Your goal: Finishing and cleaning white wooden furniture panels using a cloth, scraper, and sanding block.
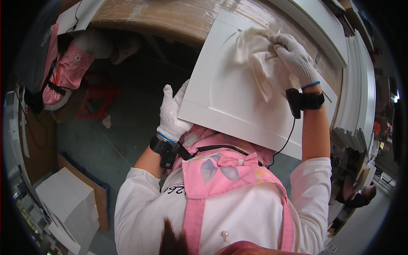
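A white panel (238,112) with a raised frame and a curved line in its recessed face lies tilted in front of me, partly over the workbench. My right hand (293,55), in a white knit glove with a blue cuff, is closed on a cream cloth (265,68) and presses it to the panel's upper right part. The cloth hangs in loose folds, slightly blurred. My left hand (172,110), gloved alike, rests against the panel's left edge. Its thumb stands apart from the fingers, whose tips are partly hidden at the edge.
The workbench (170,19) has a plastic-wrapped top. Stacked white panels (355,85) stand at the right. Another person in a pink checked garment (78,59) sits at the upper left, near a red stool (100,100). White sheets (70,204) are piled at the lower left. A black cable (287,144) hangs from my right wrist.
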`<state>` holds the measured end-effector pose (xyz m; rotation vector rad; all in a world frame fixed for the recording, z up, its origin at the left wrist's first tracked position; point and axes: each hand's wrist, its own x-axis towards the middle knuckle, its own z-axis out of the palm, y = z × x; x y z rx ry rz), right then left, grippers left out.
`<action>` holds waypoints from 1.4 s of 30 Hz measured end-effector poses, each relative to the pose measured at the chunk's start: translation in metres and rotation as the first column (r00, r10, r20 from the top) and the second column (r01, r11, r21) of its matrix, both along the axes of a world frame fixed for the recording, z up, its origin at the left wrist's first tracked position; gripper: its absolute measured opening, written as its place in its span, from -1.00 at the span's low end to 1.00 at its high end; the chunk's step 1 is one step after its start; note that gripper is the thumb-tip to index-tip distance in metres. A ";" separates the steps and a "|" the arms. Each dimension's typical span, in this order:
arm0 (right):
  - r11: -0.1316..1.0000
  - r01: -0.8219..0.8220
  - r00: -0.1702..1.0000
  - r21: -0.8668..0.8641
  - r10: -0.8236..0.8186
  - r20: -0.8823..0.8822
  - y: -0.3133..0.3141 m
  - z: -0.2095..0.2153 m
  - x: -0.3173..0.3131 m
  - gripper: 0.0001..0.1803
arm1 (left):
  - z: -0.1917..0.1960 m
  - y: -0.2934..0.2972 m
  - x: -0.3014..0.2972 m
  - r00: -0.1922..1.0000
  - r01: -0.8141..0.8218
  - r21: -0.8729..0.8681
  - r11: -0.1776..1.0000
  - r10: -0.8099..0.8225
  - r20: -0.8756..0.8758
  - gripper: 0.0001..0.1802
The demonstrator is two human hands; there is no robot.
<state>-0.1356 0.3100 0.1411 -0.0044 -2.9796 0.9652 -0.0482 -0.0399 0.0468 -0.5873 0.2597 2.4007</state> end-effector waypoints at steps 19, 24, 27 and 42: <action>0.940 0.044 0.983 0.337 0.018 -0.180 -0.017 -0.022 0.025 -0.41 | -0.008 0.005 -0.002 0.999 -0.017 -0.058 0.998 0.019 0.028 -0.27; 0.905 -0.299 0.872 0.301 0.387 -0.299 -0.160 -0.035 0.094 -0.49 | -0.003 0.009 -0.004 0.992 0.044 -0.034 0.998 -0.047 -0.115 -0.33; 0.851 -0.443 0.782 0.282 0.521 -0.343 -0.152 -0.047 0.151 -0.69 | -0.048 -0.017 -0.003 0.976 0.051 0.394 0.917 0.037 -0.212 -0.28; 0.789 0.571 0.819 0.227 -0.525 -0.234 0.061 0.045 0.298 -0.63 | -0.053 -0.029 -0.023 0.876 0.339 -0.273 0.900 -0.408 -0.258 -0.58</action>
